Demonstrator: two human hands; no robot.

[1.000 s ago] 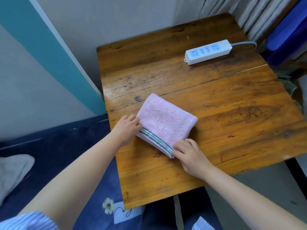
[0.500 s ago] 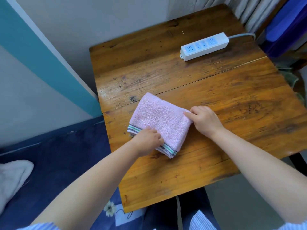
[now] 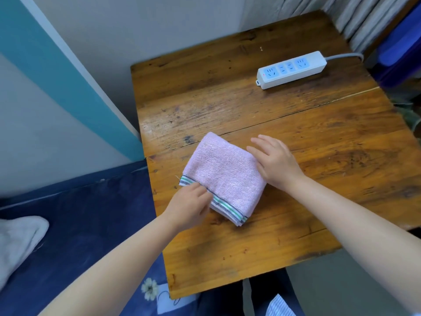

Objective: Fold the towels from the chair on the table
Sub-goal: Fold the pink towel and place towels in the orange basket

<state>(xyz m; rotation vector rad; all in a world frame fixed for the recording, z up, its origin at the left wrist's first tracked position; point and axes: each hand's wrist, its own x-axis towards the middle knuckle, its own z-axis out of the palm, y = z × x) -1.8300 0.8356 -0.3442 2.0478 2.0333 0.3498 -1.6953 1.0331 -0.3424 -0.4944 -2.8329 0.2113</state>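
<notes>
Lying folded into a thick rectangle, the pink towel [image 3: 224,173] sits on the wooden table [image 3: 319,156], close to its left edge and about midway between the far and near edges. A band of green, white and dark stripes runs along the towel's near edge, where the stacked layers show at the near right corner.

The left hand [image 3: 190,205] comes in over the near left part of the table; its fingers are curled at the striped border and seem to pinch that edge, though the fingertips are partly hidden by the hand itself. The right hand [image 3: 274,161] lies flat with straight fingers spread, its palm side resting on the towel's right edge and partly on the bare wood beside it.

Near the far right corner of the table a white power strip [image 3: 291,69] with blue sockets lies flat, well apart from the towel, its grey cable running off the right edge. Left of the table is dark blue bedding [image 3: 79,224] with a pale cloth [image 3: 19,240] on it. No container is visible on the table.
</notes>
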